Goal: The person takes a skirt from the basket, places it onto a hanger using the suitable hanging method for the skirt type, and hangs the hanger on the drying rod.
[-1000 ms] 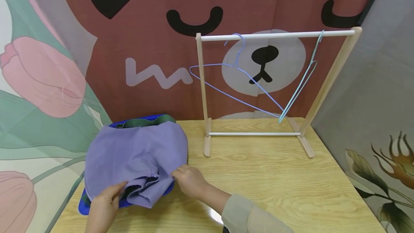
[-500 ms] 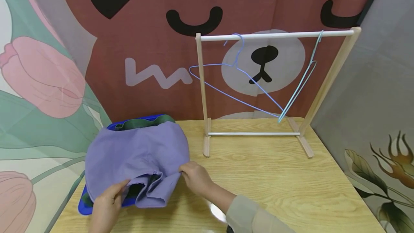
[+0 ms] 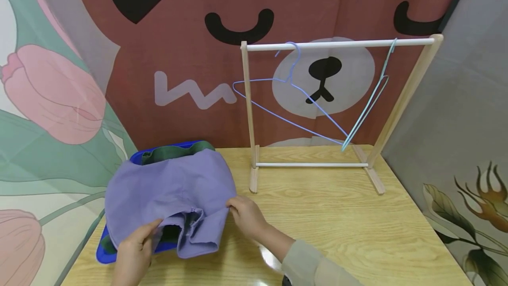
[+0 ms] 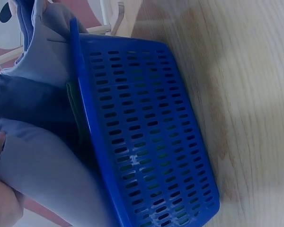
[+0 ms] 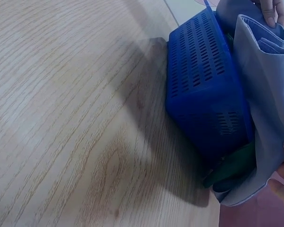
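A purple cloth garment lies spread over a blue plastic basket; its exact kind is hard to tell. My left hand pinches the garment's near edge at the left. On the right, my right hand pinches the same garment's edge between thumb and fingers. Between the hands, an open end of the garment hangs in folds over the basket's front rim. Dark green cloth shows behind the garment inside the basket, and more green cloth pokes out at the basket's side in the right wrist view.
A wooden rack with a white top bar stands behind and to the right. From it hang a blue hanger and a light teal hanger. Printed fabric covers the back wall behind the wooden table.
My right hand has moved slightly to the right, pulling the garment's edge with it. The opening between the hands has widened. My left hand has shifted a little to the right.
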`<action>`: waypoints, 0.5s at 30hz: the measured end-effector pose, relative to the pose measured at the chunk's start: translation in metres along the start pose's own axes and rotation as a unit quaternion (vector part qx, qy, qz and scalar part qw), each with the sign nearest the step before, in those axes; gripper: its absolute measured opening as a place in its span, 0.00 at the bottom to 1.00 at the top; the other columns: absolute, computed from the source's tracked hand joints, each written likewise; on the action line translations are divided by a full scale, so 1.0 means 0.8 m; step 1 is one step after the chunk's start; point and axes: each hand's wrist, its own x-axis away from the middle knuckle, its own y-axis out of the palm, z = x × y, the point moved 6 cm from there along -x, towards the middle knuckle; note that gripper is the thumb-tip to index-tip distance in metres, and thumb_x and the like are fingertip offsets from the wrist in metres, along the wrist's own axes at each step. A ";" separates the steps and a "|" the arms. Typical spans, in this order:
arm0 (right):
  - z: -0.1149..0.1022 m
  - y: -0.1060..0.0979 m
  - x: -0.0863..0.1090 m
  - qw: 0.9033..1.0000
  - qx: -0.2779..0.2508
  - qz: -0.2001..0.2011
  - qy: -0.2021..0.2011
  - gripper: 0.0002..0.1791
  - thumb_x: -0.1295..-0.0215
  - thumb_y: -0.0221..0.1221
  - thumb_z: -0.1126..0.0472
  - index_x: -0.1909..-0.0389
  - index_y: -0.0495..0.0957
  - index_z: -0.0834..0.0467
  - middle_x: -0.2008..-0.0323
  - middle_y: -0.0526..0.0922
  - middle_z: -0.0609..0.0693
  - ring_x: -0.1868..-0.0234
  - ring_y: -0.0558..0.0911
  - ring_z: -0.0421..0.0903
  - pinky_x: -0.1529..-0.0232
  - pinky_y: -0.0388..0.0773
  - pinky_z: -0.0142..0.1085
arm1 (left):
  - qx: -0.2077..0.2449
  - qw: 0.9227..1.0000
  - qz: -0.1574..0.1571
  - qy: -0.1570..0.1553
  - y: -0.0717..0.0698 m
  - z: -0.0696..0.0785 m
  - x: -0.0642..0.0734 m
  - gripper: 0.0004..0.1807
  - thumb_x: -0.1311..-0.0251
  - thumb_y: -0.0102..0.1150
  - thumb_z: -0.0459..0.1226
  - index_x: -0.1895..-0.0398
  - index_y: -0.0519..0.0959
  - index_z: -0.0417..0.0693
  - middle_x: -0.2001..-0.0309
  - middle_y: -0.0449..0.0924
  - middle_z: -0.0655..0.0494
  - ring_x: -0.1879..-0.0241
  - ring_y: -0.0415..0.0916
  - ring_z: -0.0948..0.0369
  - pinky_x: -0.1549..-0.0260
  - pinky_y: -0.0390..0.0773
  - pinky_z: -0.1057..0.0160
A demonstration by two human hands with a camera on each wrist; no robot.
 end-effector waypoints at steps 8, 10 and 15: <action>0.012 0.000 0.004 0.999 -0.032 -0.015 0.026 0.07 0.48 0.55 0.73 0.70 0.77 0.60 0.69 0.78 0.49 0.64 0.76 0.44 0.60 0.71 0.27 | 0.013 1.000 0.002 0.003 0.006 0.009 0.001 0.19 0.60 0.54 0.17 0.66 0.81 0.44 0.69 0.80 0.52 0.72 0.74 0.60 0.73 0.65 0.84; 0.014 -0.002 0.005 0.999 -0.042 -0.011 0.029 0.07 0.48 0.55 0.73 0.70 0.77 0.60 0.69 0.78 0.49 0.63 0.77 0.44 0.60 0.72 0.27 | 0.015 1.000 0.007 0.009 0.007 0.011 0.001 0.19 0.61 0.55 0.17 0.66 0.81 0.44 0.69 0.80 0.53 0.71 0.76 0.57 0.71 0.65 0.85; 0.017 -0.005 0.005 0.997 -0.064 -0.003 0.036 0.07 0.48 0.55 0.74 0.71 0.76 0.61 0.69 0.78 0.49 0.64 0.77 0.44 0.61 0.72 0.28 | 0.023 0.999 0.021 0.021 0.008 0.018 0.000 0.19 0.62 0.56 0.17 0.67 0.81 0.44 0.69 0.80 0.54 0.70 0.76 0.55 0.67 0.65 0.85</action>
